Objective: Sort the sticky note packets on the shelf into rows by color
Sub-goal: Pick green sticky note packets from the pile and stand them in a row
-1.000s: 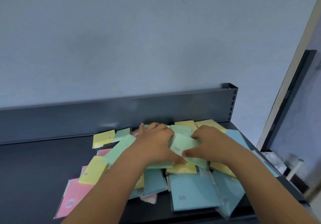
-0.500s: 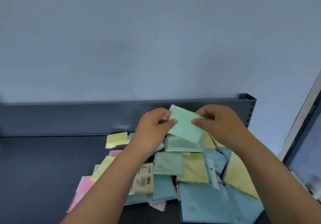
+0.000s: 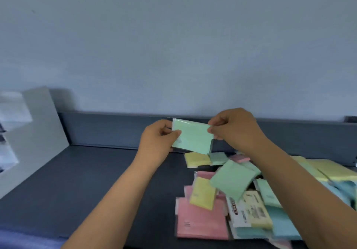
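Both hands hold one green sticky note packet [image 3: 193, 136] in the air above the dark shelf [image 3: 77, 181], near its back wall. My left hand [image 3: 156, 140] pinches its left edge and my right hand [image 3: 235, 129] pinches its right edge. Below and to the right lies a mixed pile: a large pink packet [image 3: 201, 221], a yellow packet [image 3: 202, 192], another green packet [image 3: 231, 181], a yellow packet by the back wall [image 3: 197, 159], blue packets [image 3: 286, 227] and large yellow ones [image 3: 328, 169]. My right forearm hides part of the pile.
The shelf's grey back wall [image 3: 116, 131] runs across the view. A light grey side panel [image 3: 38, 129] bounds the shelf at the left. The shelf surface left of the pile is bare dark metal. A labelled packet [image 3: 245, 212] lies face down in the pile.
Both hands lifted the green packet off the pile a second ago and have carried it leftward. The view has swung left, so the pile now sits at the right.
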{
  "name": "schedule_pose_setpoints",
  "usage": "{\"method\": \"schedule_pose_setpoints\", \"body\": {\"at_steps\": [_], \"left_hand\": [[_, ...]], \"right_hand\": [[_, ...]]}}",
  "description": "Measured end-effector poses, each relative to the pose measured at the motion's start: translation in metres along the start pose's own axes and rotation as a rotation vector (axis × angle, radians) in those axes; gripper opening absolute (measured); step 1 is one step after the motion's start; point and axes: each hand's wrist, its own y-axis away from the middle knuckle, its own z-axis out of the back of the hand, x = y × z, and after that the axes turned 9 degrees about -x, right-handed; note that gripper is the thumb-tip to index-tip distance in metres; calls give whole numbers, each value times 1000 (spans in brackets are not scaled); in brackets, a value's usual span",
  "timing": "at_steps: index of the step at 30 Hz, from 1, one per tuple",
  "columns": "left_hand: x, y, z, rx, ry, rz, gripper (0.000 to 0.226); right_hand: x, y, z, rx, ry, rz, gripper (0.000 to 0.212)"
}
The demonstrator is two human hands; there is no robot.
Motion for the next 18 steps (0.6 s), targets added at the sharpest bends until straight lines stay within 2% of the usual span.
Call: {"method": "schedule_pose_setpoints", "body": {"at_steps": [4, 9, 14, 18], "left_hand": [[36, -37, 77, -52, -98, -17, 17], [71, -78, 164, -115, -123, 19, 8], [107, -112, 223, -160, -162, 87, 8], [133, -132, 248, -241, -77, 226, 11]], "right_hand": [[45, -1, -80, -70, -131, -98, 15], [87, 2, -179, -65, -366, -278, 16], [121, 6, -257, -107, -438, -355, 23], [136, 9, -304, -92, -450, -396, 19]]}}
